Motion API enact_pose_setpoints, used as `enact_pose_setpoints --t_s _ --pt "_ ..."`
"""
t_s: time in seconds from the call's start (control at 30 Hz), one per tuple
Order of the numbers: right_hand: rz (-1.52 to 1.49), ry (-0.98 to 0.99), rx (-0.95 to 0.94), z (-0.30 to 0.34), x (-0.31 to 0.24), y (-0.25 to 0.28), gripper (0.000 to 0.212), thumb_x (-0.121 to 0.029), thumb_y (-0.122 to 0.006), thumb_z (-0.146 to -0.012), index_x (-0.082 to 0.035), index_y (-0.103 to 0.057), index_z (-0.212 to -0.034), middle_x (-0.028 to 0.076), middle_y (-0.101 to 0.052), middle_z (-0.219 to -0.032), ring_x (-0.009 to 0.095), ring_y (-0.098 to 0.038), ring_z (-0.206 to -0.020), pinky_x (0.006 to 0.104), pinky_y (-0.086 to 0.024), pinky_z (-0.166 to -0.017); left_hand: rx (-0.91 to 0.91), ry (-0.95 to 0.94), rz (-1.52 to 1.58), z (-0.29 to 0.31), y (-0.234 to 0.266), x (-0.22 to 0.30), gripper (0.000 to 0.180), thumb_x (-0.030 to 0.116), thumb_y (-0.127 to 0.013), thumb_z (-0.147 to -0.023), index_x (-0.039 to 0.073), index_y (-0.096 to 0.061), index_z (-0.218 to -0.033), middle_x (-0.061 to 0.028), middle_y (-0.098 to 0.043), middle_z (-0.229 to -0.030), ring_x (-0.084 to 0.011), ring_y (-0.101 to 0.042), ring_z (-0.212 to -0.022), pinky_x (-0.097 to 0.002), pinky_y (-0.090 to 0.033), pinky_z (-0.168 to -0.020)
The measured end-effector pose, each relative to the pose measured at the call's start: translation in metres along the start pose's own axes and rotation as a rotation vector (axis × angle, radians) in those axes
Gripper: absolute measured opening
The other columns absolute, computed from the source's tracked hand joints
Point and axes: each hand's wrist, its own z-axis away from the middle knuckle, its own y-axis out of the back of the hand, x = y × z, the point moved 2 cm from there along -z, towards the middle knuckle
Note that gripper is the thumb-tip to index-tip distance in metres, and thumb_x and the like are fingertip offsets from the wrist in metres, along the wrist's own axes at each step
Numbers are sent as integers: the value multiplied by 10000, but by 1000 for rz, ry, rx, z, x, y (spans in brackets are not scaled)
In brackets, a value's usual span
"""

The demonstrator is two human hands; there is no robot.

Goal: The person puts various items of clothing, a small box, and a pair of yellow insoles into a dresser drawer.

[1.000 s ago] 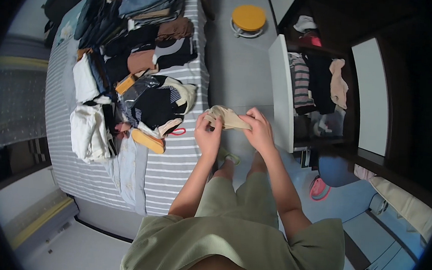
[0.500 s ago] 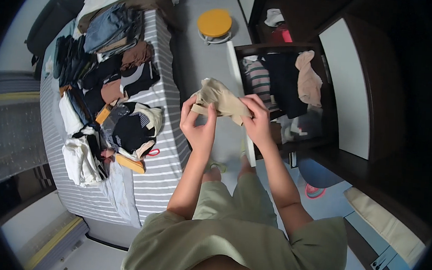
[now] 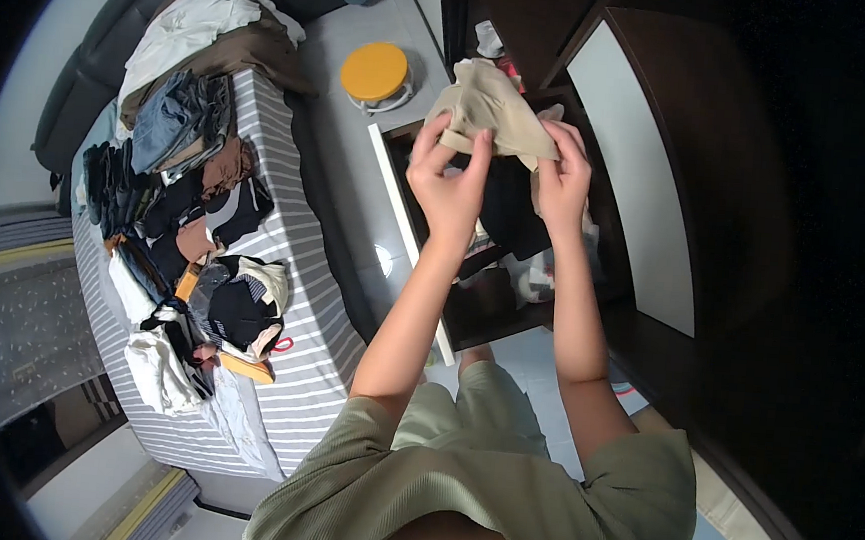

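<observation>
Beige cloth (image 3: 501,112) up above the open drawer (image 3: 397,202), left hand (image 3: 448,183) pinching one side, right hand (image 3: 565,179) pinching the other! Inside the drawer, black clothing (image 3: 513,210) lies near some clear plastic (image 3: 532,277). Across on the striped bed (image 3: 317,370), jeans (image 3: 174,124) sit stacked and more clothes (image 3: 241,309) lie in heaps; beyond, a yellow stool (image 3: 374,72) stands on the grey floor (image 3: 355,164).

The head-worn fisheye camera looks steeply down and forward over the green shirt (image 3: 498,475), framing both hands (image 3: 446,189) at close range; the bed (image 3: 313,407) lies farther left, the cabinet (image 3: 729,120) right.
</observation>
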Motion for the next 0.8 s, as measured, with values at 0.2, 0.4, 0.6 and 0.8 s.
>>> enact_pose_setpoints --t_s 0.2,0.4,0.6,0.8 --pt "307 -123 -10 62 103 40 241 67 -515 -724 -66 -631 -887 87 -563 -913 253 -568 -842 322 -453 -698 -319 463 -177 131 -37 -122 202 180 -602 -812 -18 -638 -813 -108 -620 -838 -196 -582 -724 -259 -434 -667" --pt "406 -279 -31 122 146 54 190 60 -513 -684 -63 -608 -793 86 -570 -872 285 -564 -839 348 -444 -725 -401 875 -111 216 -16 -207 278 272 -580 -825 -1 -628 -804 -71 -624 -695 -121 -572 -640 -258 -443 -625" --pt "425 -302 138 145 148 77 169 58 -512 -670 -48 -601 -767 88 -560 -890 282 -547 -853 354 -433 -769 -339 905 -7 200 -43 -180 400 217 -667 -763 16 -441 -1025 -115 -607 -818 -164 -572 -662 -288 -462 -611" --pt "546 -268 120 164 136 60 186 58 -522 -653 -71 -607 -758 89 -556 -910 286 -522 -898 367 -420 -806 -414 783 -219 219 -21 -217 294 162 -660 -730 -6 -514 -923 -108 -614 -724 -183 -596 -621 -313 -469 -571"
